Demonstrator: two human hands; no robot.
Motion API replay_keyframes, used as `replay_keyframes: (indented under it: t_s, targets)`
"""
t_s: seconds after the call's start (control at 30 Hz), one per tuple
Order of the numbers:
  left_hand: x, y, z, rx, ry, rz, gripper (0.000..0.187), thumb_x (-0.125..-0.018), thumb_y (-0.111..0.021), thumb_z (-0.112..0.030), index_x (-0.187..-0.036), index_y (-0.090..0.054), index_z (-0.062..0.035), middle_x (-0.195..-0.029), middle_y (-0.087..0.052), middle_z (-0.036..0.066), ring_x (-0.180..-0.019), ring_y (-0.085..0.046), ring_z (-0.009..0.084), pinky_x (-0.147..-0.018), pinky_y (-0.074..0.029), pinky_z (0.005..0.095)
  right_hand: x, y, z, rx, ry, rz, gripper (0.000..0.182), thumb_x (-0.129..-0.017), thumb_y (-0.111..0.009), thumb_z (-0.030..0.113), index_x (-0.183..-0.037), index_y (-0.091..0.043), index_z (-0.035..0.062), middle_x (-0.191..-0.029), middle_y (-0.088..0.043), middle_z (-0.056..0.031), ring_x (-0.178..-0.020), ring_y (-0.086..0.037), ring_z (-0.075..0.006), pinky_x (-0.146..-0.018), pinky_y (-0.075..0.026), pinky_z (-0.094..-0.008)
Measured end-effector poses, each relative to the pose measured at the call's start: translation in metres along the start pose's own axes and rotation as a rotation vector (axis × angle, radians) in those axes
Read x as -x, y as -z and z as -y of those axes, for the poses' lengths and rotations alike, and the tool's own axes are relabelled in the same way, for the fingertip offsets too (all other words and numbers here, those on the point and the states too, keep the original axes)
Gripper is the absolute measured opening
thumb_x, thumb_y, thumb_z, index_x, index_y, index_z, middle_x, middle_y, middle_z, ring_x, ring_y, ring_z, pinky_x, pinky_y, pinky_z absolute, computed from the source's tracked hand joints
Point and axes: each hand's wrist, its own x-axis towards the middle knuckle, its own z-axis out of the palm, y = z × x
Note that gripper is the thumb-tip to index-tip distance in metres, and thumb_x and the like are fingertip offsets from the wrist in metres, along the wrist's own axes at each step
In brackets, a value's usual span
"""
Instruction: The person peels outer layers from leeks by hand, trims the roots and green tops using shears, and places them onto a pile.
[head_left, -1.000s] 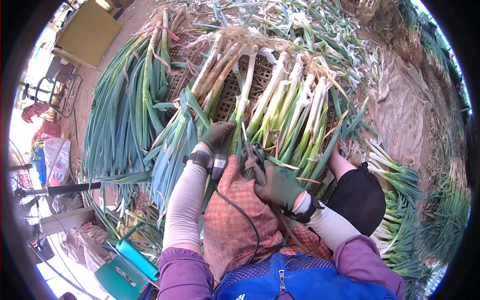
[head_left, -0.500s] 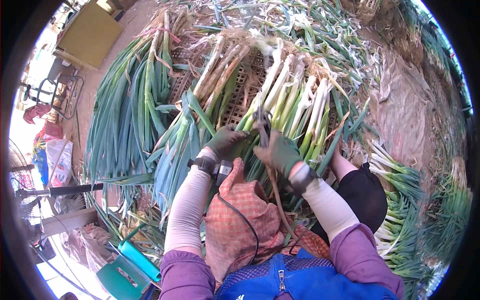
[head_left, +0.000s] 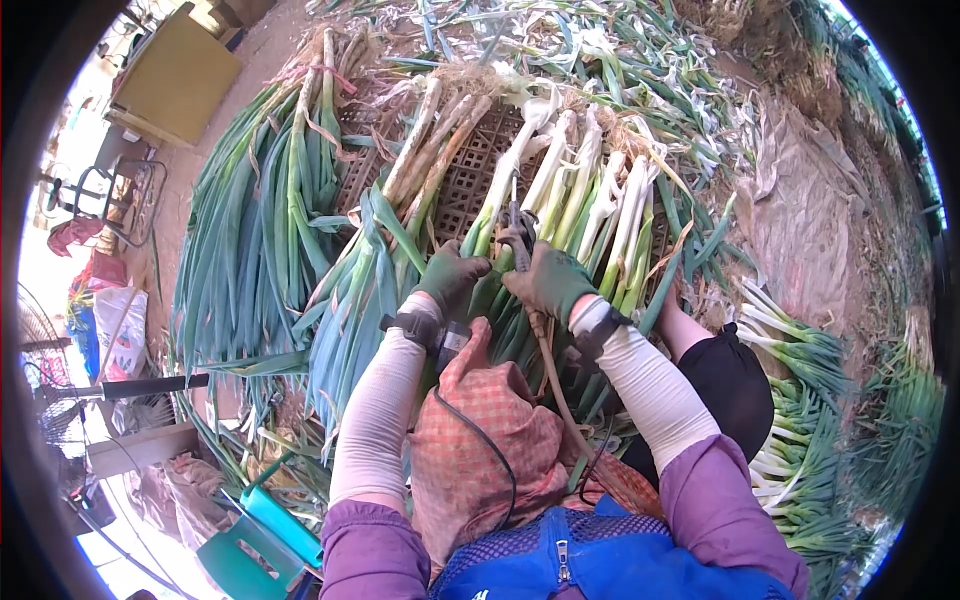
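Note:
My left hand (head_left: 452,276), in a dark green work glove, is closed around the green lower part of a thick green onion (head_left: 507,178). Its white end points away from me over a brown slatted crate (head_left: 462,185). In my right hand (head_left: 550,282), also gloved, is a blow gun (head_left: 517,238) with a thin nozzle lying close along the stalk. A brown hose (head_left: 548,365) runs from the gun's handle down past my lap. Right of the gun lie several pale, peeled-looking green onions (head_left: 590,180). To the left are stalks with dirty brown skins (head_left: 425,145).
A large bundle of green onions (head_left: 265,210) lies at the left. Stripped leaves and skins (head_left: 640,75) litter the far side. More green onions (head_left: 800,430) are stacked at right, near a bare knee. A fan (head_left: 65,400) and a teal plastic stool (head_left: 245,555) stand left.
My right hand and the blow gun have shifted slightly, with the nozzle now at the stalk's side. The held green onion's white end looks barer and sharper; the blur around it is gone.

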Motion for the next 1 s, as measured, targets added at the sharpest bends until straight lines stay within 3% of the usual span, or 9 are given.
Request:
replay_keyframes:
  t_s: [0.23,0.37,0.47,0.53,0.7,0.8,0.9,0.97,1.0]
  targets:
    - [-0.015,0.005,0.027,-0.066,-0.06,0.04,0.041,-0.076,-0.073,-0.019,-0.109,-0.064,0.0031,-0.092,-0.069,0.01,-0.08,-0.064,0.0169,-0.074,-0.051,0.0311,0.033,0.0,-0.002,-0.019,0.045,0.013,0.066,-0.076,-0.067,0.043,-0.115,-0.056,-0.0086,-0.096,-0.068,-0.0288,-0.094,-0.069,-0.04,-0.086,-0.053,-0.0432]
    - [0.005,0.003,-0.005,0.033,-0.006,0.079,0.038,-0.077,-0.072,-0.019,-0.109,-0.067,0.0007,-0.089,-0.07,0.007,-0.077,-0.063,0.0148,-0.073,-0.051,0.0313,0.039,-0.014,-0.015,0.029,0.108,-0.032,0.065,-0.077,-0.067,0.043,-0.116,-0.055,-0.0076,-0.095,-0.068,-0.0279,-0.093,-0.068,-0.0409,-0.086,-0.053,-0.0437]
    - [0.01,0.004,-0.012,-0.197,0.004,0.038,0.038,-0.078,-0.074,-0.023,-0.106,-0.068,0.0016,-0.088,-0.071,0.008,-0.078,-0.064,0.0141,-0.074,-0.051,0.031,0.02,-0.002,-0.006,-0.034,0.034,-0.016,0.065,-0.078,-0.066,0.043,-0.114,-0.055,-0.0099,-0.091,-0.069,-0.0267,-0.09,-0.069,-0.0388,-0.083,-0.054,-0.0424]
    - [-0.002,0.003,0.008,-0.219,-0.041,-0.016,0.046,-0.076,-0.078,-0.032,-0.105,-0.068,0.0022,-0.088,-0.07,0.011,-0.08,-0.065,0.016,-0.076,-0.051,0.0319,0.014,0.016,0.004,-0.132,-0.058,0.049,0.065,-0.078,-0.066,0.042,-0.112,-0.056,-0.0112,-0.089,-0.069,-0.026,-0.088,-0.07,-0.0381,-0.082,-0.054,-0.0415]
    - [0.011,0.002,-0.013,-0.462,0.008,-0.144,0.059,-0.073,-0.082,-0.04,-0.106,-0.066,0.0067,-0.088,-0.069,0.016,-0.081,-0.065,0.0224,-0.077,-0.051,0.0356,0.017,0.007,-0.003,-0.011,0.057,-0.007,0.061,-0.077,-0.065,0.041,-0.108,-0.058,-0.0106,-0.086,-0.069,-0.0253,-0.088,-0.071,-0.0361,-0.081,-0.054,-0.0401]
    - [0.015,0.002,-0.013,-0.367,0.041,-0.11,0.065,-0.074,-0.083,-0.043,-0.108,-0.064,0.0087,-0.089,-0.069,0.019,-0.083,-0.065,0.0256,-0.078,-0.051,0.037,0.009,0.005,-0.006,0.024,0.081,-0.064,0.061,-0.076,-0.065,0.042,-0.108,-0.058,-0.0105,-0.087,-0.069,-0.0258,-0.09,-0.07,-0.0366,-0.082,-0.054,-0.0402]
    - [0.021,0.001,-0.014,-0.321,-0.016,-0.078,0.065,-0.075,-0.08,-0.049,-0.107,-0.063,0.0052,-0.098,-0.069,0.024,-0.094,-0.068,0.0363,-0.082,-0.051,0.0404,-0.008,0.018,-0.003,-0.036,0.001,-0.019,0.062,-0.077,-0.065,0.042,-0.108,-0.058,-0.0108,-0.09,-0.069,-0.0262,-0.091,-0.07,-0.0374,-0.083,-0.054,-0.0403]
    - [0.0,0.008,0.028,-0.603,-0.351,-0.023,0.062,-0.077,-0.08,-0.045,-0.107,-0.062,0.0058,-0.097,-0.069,0.023,-0.092,-0.068,0.0329,-0.082,-0.051,0.0387,-0.015,0.017,-0.006,0.03,0.021,-0.054,0.062,-0.077,-0.064,0.043,-0.107,-0.058,-0.0112,-0.089,-0.069,-0.0259,-0.087,-0.07,-0.0372,-0.081,-0.054,-0.0403]
    - [0.0,0.009,0.03,-0.57,-0.348,-0.016,0.059,-0.078,-0.079,-0.043,-0.108,-0.063,0.0054,-0.097,-0.069,0.021,-0.092,-0.067,0.03,-0.082,-0.05,0.037,-0.021,0.017,-0.011,0.031,0.033,-0.049,0.062,-0.077,-0.064,0.043,-0.107,-0.058,-0.0113,-0.089,-0.069,-0.0262,-0.087,-0.07,-0.0373,-0.081,-0.054,-0.0404]
